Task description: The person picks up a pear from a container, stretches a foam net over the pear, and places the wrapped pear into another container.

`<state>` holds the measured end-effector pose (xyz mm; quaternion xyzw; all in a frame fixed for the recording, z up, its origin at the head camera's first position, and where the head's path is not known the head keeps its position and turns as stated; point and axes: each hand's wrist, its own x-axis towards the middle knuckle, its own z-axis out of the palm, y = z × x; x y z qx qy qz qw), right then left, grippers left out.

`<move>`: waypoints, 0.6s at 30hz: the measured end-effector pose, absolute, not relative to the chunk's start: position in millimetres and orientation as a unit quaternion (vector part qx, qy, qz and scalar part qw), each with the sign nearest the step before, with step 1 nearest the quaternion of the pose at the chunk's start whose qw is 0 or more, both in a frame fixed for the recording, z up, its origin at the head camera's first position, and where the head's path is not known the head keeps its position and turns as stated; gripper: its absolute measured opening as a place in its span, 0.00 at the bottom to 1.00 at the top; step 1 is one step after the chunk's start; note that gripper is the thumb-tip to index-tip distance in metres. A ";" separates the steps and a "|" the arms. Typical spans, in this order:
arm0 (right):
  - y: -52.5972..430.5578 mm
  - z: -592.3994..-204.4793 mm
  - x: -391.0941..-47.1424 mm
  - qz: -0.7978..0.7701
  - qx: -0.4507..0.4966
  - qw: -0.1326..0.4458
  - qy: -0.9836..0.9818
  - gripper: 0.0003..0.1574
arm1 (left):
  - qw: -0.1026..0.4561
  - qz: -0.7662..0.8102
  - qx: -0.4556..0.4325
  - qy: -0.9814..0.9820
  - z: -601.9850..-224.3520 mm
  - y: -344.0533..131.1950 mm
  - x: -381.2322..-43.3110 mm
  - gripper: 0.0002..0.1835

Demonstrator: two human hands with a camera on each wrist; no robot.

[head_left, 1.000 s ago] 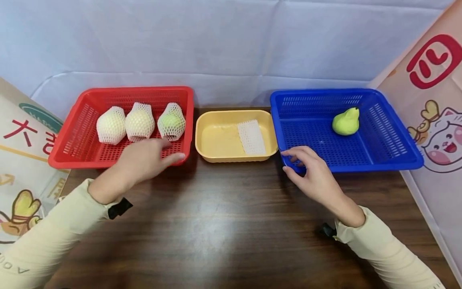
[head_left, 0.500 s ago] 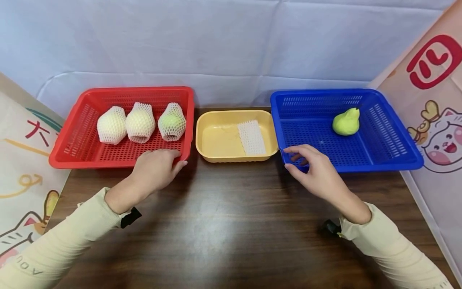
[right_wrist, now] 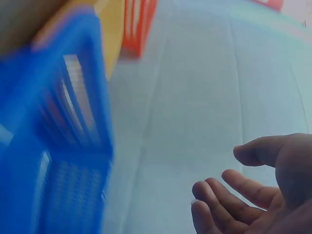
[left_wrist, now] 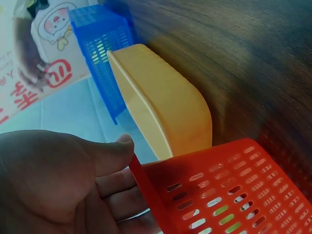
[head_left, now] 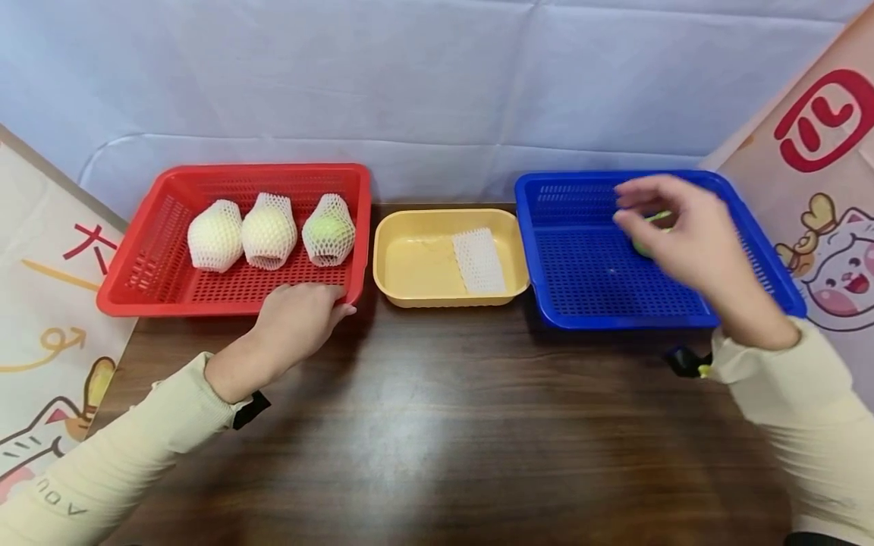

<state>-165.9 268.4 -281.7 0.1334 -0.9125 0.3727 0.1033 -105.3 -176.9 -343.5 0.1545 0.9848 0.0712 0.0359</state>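
My left hand (head_left: 297,326) grips the near right corner of the red basket (head_left: 358,227); in the left wrist view its thumb and fingers (left_wrist: 117,204) lie on either side of the rim. Inside that basket lie three pale green fruits (head_left: 329,231) in white foam nets. My right hand (head_left: 696,227) hovers over the blue basket (head_left: 529,250), above a green pear (head_left: 642,246) that it mostly hides. In the right wrist view the right hand's fingers (right_wrist: 219,204) are loosely bent and apart from the thumb, holding nothing.
Between the baskets stands a yellow tray (head_left: 410,299) with a flat white foam net (head_left: 478,259) in it. Behind runs a pale cloth wall (head_left: 437,98). Printed panels (head_left: 840,227) flank the brown wooden table (head_left: 437,425).
My right hand has left the blue basket's near left corner and moved right and away from me, over the pear. The left hand has shifted right and settled on the red basket's corner.
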 end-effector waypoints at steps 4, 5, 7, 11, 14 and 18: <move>292.5 -263.5 -190.6 0.408 0.093 0.108 -0.902 0.17 | 0.034 0.071 0.153 0.985 -344.0 -176.3 -105.8 0.13; 298.6 -260.8 -196.5 0.418 0.082 0.107 -0.898 0.17 | 0.033 0.070 0.153 0.985 -344.1 -176.2 -105.8 0.13; 309.8 -257.4 -207.4 0.429 0.056 0.104 -0.895 0.19 | 0.030 0.070 0.155 0.985 -344.0 -176.1 -105.7 0.13; 332.6 -259.2 -225.8 0.447 -0.002 0.101 -0.889 0.16 | 0.027 0.070 0.155 0.985 -344.2 -176.7 -105.9 0.13; 351.6 -268.3 -237.6 0.471 -0.037 0.094 -0.876 0.09 | 0.025 0.071 0.157 0.985 -344.5 -177.0 -106.1 0.13; 379.7 -284.9 -248.5 0.525 -0.071 0.045 -0.847 0.14 | 0.027 0.069 0.160 0.984 -344.7 -176.6 -106.0 0.13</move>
